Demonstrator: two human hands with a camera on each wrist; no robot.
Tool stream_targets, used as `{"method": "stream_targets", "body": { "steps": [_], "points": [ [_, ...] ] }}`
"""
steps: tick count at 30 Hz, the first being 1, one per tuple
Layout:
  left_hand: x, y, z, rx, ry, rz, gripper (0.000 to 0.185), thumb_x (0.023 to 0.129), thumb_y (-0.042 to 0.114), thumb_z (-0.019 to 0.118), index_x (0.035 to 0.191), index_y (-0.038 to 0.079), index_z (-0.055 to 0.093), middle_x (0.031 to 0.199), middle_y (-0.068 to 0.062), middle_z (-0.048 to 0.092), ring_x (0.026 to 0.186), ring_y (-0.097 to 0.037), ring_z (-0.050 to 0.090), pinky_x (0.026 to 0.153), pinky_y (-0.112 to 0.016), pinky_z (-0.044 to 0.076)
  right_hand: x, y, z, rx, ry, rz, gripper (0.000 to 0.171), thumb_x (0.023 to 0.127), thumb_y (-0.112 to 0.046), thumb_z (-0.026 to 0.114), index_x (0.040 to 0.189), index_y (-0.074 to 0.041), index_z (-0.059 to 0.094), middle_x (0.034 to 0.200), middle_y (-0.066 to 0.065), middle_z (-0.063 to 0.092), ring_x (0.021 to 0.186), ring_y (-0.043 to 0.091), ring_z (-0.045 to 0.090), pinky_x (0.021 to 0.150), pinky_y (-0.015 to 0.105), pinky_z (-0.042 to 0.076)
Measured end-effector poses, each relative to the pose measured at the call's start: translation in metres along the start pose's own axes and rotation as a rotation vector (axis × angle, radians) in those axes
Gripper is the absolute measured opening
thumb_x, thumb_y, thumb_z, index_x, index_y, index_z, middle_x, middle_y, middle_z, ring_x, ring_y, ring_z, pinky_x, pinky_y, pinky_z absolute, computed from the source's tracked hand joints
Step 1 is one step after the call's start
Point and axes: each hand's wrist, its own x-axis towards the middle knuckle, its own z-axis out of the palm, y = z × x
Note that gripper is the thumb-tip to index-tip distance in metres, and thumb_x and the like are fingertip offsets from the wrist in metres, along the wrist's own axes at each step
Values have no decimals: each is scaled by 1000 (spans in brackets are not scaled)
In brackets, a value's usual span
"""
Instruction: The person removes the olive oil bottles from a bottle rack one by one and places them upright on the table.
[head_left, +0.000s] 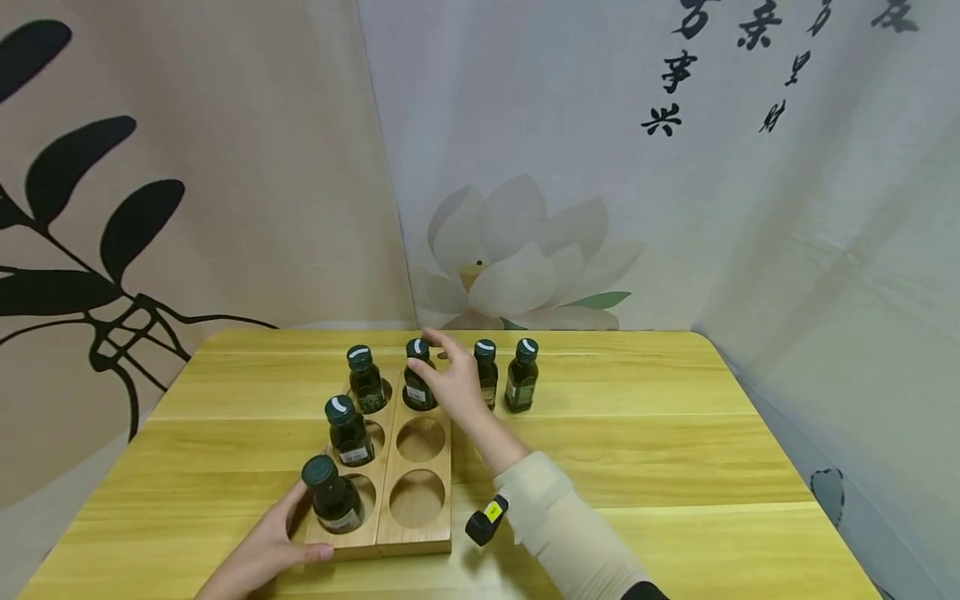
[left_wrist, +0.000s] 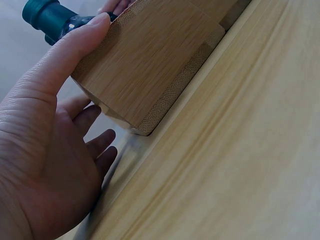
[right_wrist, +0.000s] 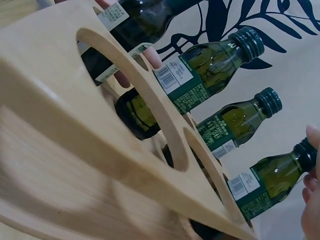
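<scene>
A light wooden rack (head_left: 386, 500) has two rows of three round holes. Three dark green glass bottles with green caps stand in its left row: a far bottle (head_left: 367, 383), a middle bottle (head_left: 349, 433) and a near bottle (head_left: 334, 497). My left hand (head_left: 266, 546) holds the rack's near left corner, thumb (left_wrist: 92, 35) along the end face and fingers at the left side. At the far hole of the right row, my right hand (head_left: 453, 379) pinches the cap of another bottle (head_left: 417, 387) between thumb and fingers. That bottle's base sits in the hole.
Two more green bottles stand on the yellow wooden table (head_left: 637, 450) right of the rack: one (head_left: 486, 375) partly behind my right hand, the other (head_left: 522, 379) farther right. A printed curtain (head_left: 525, 150) hangs behind the table's far edge.
</scene>
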Motion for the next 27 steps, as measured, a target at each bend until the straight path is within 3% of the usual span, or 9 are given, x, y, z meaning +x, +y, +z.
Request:
{"method": "stream_targets", "body": {
  "steps": [10,27],
  "points": [
    [12,-1,-10,39,13,41,102,76,14,80,149,-8,13,149,-36,12,134,-56,7,101,-71,11,12,4,10,-23,25,57,43,90,-26,69,131,-15,59,132,6,56,107,23,53,90,50,46],
    [31,-6,-28,49,-11,58,102,76,15,81,148,-10,13,149,-37,14,134,-56,9,102,-70,12,27,6,17,-95,102,14,39,86,-19,73,123,-11,64,122,4,62,104,25,57,88,44,49]
  ]
}}
